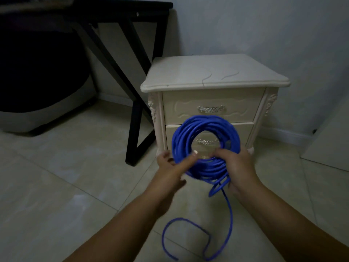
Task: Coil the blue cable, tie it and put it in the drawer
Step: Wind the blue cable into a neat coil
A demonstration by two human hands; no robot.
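Head view: the cable [205,122], mostly coiled, is held up before the closed drawer [211,108]. The right hand [239,167] grips the coil's lower edge. The left hand [170,167] is blurred, so its grip is unclear. Slack trails on the floor [75,186]. Best to pinch the loops firmly and feed the slack in at matching size.

blue cable [205,121]: mostly wound into a multi-turn ring, upright, off the floor [75,186], right in front of the lower drawer [245,132]. Tail drops from the coil's bottom and loops on the tiles. Greyish bit at the inner right edge, maybe the plug. Top drawer [213,100] and lower one both closed.
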